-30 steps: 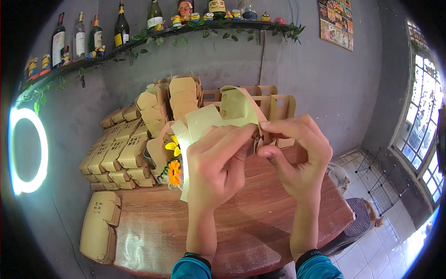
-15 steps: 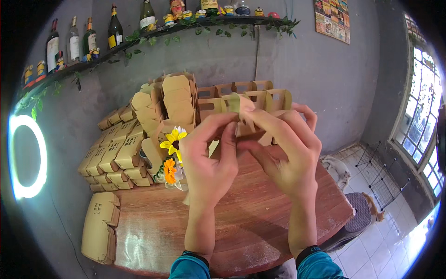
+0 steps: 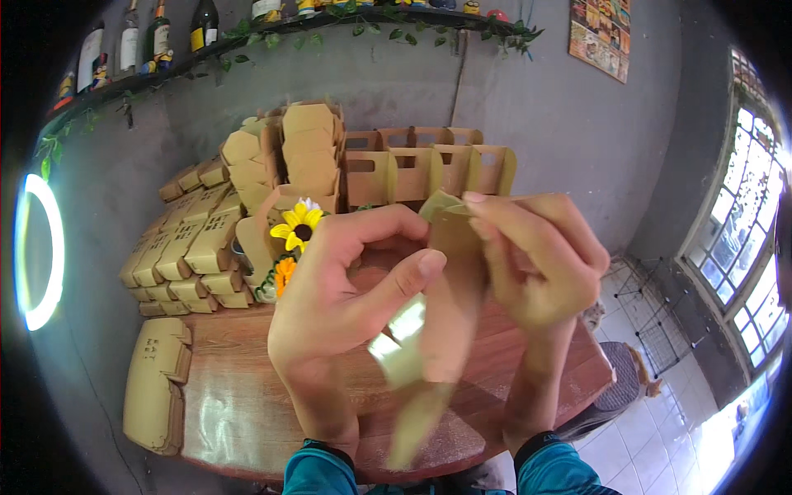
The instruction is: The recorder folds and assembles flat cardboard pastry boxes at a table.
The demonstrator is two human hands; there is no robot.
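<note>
The cardboard piece (image 3: 452,305) slants lengthwise down toward the near edge of the counter (image 3: 247,396). Right hand (image 3: 540,264) pinches its top; left hand (image 3: 326,305): grip unclear.

This place is looking like a small café or takeaway shop: brown cardboard food boxes (image 3: 186,257) are standing stacked at the back-left of the glossy reddish-brown wooden table (image 3: 239,421), handled brown cardboard carriers (image 3: 412,186) are standing along its far edge, and labelled glass bottles (image 3: 203,23) are lining a narrow black wall shelf (image 3: 379,14) above it.

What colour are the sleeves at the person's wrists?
The sleeves are teal, with dark cuffs, best seen in the head view.
</note>
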